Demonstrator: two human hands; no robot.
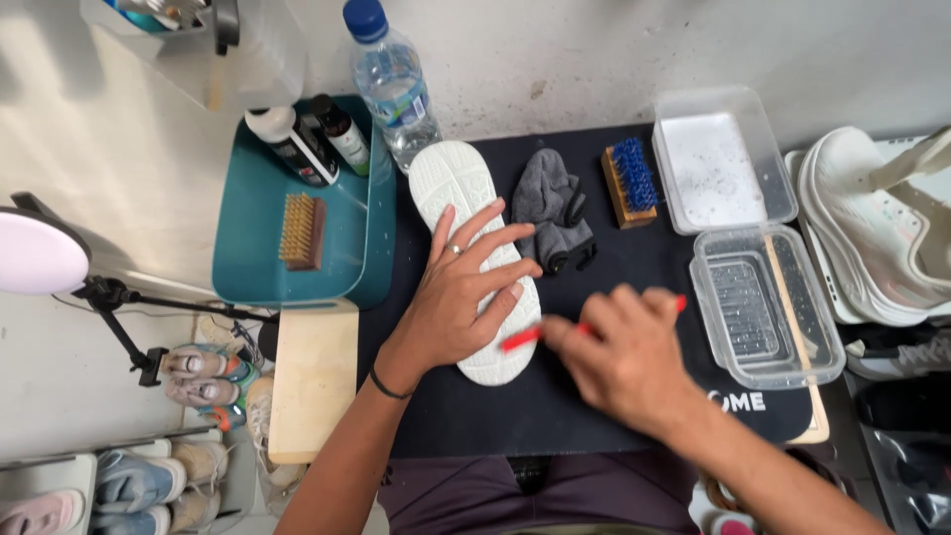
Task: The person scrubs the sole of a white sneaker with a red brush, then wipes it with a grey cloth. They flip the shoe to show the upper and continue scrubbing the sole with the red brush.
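1. Pink-lit ring lamp (38, 254) stands at the far left on a dark stand, with shoes (203, 376) on the floor below it.
2. Next comes a teal tray (248, 248) holding a brown brush (302, 231) and two bottles (312, 139); a water bottle (393, 84) stands just beside its right rim.
3. On the black mat (614, 258) that covers the desk, a white insole (474, 253) lies slanted, underside up.
4. The left hand (458, 297) lies flat on the insole, fingers (485, 233) spread, pinning it.
5. The right hand (624, 357) is blurred; its fingers are pressed together, pinching a red tool (522, 338) whose tip touches the insole's lower edge.
6. A grey sock (555, 208) lies just right of the insole, then a blue brush (630, 183).
7. Two clear tubs (753, 267) sit at the mat's right edge, with white shoes (872, 228) beyond.
8. Risk, as I judge it: the red tip works close to the left fingertips, so a slip could jab them.
9. If the left palm eases, the insole may skid on the mat, and a wide stroke could knock the nearer tub.
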